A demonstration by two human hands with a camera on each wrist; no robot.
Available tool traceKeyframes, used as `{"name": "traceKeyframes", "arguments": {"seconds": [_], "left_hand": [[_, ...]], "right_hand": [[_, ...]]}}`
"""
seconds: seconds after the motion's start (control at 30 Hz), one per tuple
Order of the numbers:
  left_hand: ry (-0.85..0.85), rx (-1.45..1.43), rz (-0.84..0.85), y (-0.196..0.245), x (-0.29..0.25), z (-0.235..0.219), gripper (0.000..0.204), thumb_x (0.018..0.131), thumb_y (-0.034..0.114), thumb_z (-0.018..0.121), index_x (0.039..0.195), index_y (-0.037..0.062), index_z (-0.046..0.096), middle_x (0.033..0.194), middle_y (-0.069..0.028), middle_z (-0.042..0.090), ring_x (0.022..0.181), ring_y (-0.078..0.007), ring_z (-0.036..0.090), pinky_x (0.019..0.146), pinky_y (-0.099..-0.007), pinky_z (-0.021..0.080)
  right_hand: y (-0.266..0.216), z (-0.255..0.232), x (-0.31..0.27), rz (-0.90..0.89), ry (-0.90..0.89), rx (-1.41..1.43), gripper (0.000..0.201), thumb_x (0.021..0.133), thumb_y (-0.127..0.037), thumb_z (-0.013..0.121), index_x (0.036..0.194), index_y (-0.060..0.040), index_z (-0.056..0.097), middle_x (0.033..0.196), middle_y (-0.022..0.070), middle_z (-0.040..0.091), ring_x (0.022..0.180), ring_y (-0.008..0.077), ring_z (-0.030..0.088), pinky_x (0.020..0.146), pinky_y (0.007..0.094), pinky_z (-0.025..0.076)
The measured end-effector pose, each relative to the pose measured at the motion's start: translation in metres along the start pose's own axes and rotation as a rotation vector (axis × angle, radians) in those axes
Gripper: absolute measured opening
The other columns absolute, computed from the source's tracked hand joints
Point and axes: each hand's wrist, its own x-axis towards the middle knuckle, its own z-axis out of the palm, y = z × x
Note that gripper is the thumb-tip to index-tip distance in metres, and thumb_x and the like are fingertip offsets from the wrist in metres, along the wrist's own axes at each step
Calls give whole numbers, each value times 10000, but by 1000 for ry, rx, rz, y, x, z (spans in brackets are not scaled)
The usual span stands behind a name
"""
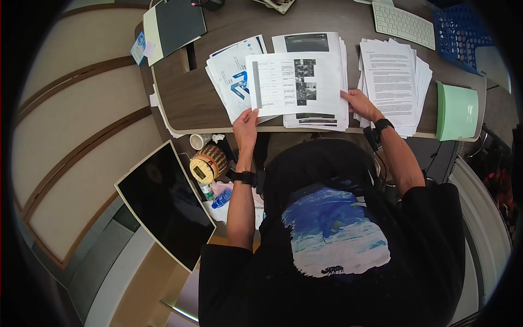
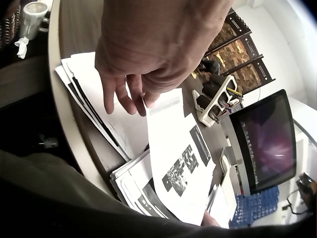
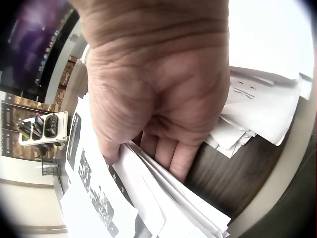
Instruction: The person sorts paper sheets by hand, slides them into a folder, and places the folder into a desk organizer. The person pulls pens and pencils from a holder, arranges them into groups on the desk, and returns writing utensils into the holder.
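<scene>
Hands on sheet and stack, keyboard, blue basket

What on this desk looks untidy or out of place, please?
The right-hand paper stack looks askew: its pages fan out at different angles instead of lining up. I see no spill.

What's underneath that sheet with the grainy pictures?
Peeking out: edges of a paper stack with dark printed bands, plus, at left, the blue-logo papers. Whatever lies directly beneath the sheet is covered.
</scene>
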Motion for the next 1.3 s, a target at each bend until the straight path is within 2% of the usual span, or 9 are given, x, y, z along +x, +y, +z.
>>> {"name": "traceKeyframes", "arguments": {"seconds": [0.3,0.37,0.43,0.63,0.7,0.8,0.9,0.97,1.3], "left_hand": [[51,-60,-12,1,-2,-28,511,1016,155,757,1373,-177,602,1103,-164,755,887,-170,724,781,-295,645],[21,-67,-13,5,-3,-25,499,1018,149,753,1370,-172,607,1110,-165,751,893,-168,721,781,-303,651],[-40,-107,-31,13,-5,-19,476,1022,141,744,1363,-167,617,1119,-161,744,906,-169,717,783,-317,661],[-96,-107,-31,23,-3,-13,433,1031,141,730,1346,-143,644,1114,-149,743,928,-175,718,806,-340,679],[-112,-110,-26,25,-2,-12,429,1030,142,732,1344,-138,648,1115,-146,744,930,-176,719,806,-340,679],[-142,-116,-12,32,-2,-11,421,1030,140,732,1343,-130,654,1117,-140,747,933,-178,723,808,-341,678],[-164,-121,12,34,0,-14,411,1032,136,729,1343,-123,658,1122,-137,749,931,-179,726,813,-339,676],[-183,-136,30,34,3,-16,405,1033,133,728,1343,-119,661,1126,-137,750,929,-179,727,817,-338,675],[-178,-135,50,20,16,-33,450,1035,136,728,1385,-129,626,1176,-152,739,947,-197,729,860,-346,665]], "right_hand": [[2,-17,-3,18,-11,4,541,1027,-520,690,1108,10,764,1032,57,781,928,118,735,876,292,592],[0,-23,-5,13,44,17,451,1045,-455,700,1029,-7,746,939,44,768,791,101,724,737,267,591],[1,-29,-8,33,53,44,453,1037,-461,710,1021,-9,742,928,42,766,780,102,722,725,263,589],[24,-46,2,49,182,43,462,1008,-474,743,1029,-12,745,921,43,765,746,110,720,691,264,584],[33,-46,2,89,237,16,547,987,-503,746,1087,35,761,989,80,770,855,124,721,774,281,568],[47,-38,-4,0,364,222,574,974,-497,763,1114,59,755,980,104,767,851,137,714,772,276,560],[66,-31,-5,-91,468,281,486,976,-470,784,1056,8,752,882,26,747,720,100,660,668,254,520],[74,-32,-12,-73,532,66,630,930,-521,802,1144,69,746,965,106,757,860,162,686,793,291,539],[100,-43,-9,-70,737,-151,837,801,-600,884,1229,88,675,1050,198,742,966,263,708,886,375,546]]}}
